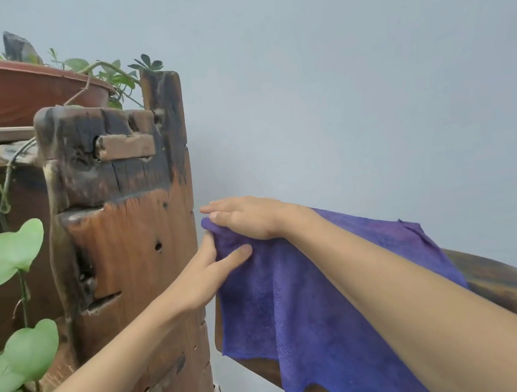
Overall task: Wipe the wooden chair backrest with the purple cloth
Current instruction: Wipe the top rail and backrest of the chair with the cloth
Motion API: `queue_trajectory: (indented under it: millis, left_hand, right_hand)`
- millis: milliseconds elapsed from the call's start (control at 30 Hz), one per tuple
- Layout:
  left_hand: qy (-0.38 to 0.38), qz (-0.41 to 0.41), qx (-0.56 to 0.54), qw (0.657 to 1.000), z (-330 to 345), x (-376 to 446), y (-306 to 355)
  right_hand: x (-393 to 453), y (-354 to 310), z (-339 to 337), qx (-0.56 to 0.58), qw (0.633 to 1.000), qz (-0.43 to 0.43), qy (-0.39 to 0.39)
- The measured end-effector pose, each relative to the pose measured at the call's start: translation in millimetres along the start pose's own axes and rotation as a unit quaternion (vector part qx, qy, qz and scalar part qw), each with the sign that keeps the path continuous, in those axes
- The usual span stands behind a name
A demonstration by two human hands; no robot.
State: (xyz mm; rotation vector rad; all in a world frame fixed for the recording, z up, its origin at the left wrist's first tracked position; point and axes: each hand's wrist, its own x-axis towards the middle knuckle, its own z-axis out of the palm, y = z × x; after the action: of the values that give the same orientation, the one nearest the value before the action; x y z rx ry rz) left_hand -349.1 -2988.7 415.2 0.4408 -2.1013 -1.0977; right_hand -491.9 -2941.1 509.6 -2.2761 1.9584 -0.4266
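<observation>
The purple cloth hangs draped over the top rail of the dark wooden chair backrest, which slants down to the right. My right hand lies flat on the cloth at its upper left end, fingers stretched toward the wooden post. My left hand pinches the cloth's left edge just below, thumb on the front, fingers behind. Most of the rail under the cloth is hidden.
A tall weathered wooden post stands right beside the cloth's left end. A brown plant pot sits on a shelf at upper left, with green vine leaves trailing down. A pale blue wall is behind.
</observation>
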Motion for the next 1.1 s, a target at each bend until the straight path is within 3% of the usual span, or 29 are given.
queue_trajectory:
  millis: [133, 267, 367, 433, 500, 567, 633, 833, 1000, 1100]
  left_hand:
    - [0.075, 0.037, 0.012, 0.996, 17, -12, 4]
    - [0.127, 0.048, 0.127, 0.983, 30, -28, 16]
    - [0.143, 0.030, 0.222, 0.964, 36, -37, 23]
    - [0.108, -0.004, 0.295, 0.949, 40, -46, 31]
    - [0.075, 0.016, 0.331, 0.940, 45, -61, 41]
    - [0.041, 0.063, 0.306, 0.949, 54, -70, 48]
    - [0.017, 0.057, 0.260, 0.964, 66, -81, 61]
    - [-0.007, -0.001, 0.146, 0.989, 95, -107, 86]
    - [-0.036, 0.006, 0.076, 0.996, 110, -118, 111]
    - [-0.039, 0.011, 0.016, 0.999, 121, -121, 125]
  right_hand:
    - [-22, -10, 8, -0.087, 0.995, -0.041, 0.023]
    - [-46, -16, 17, -0.091, 0.993, -0.028, 0.065]
    - [-73, -20, 28, 0.021, 0.996, -0.032, 0.075]
    - [-96, -21, 38, 0.129, 0.988, -0.037, 0.080]
    - [-124, -22, 50, 0.179, 0.977, -0.027, 0.113]
    - [-142, -18, 62, 0.201, 0.967, -0.015, 0.157]
    - [-159, -15, 67, 0.212, 0.960, 0.019, 0.181]
    - [-206, -11, 69, 0.224, 0.960, 0.058, 0.158]
    - [-245, -6, 80, 0.252, 0.951, 0.045, 0.173]
    - [-260, -4, 83, 0.313, 0.923, 0.085, 0.209]
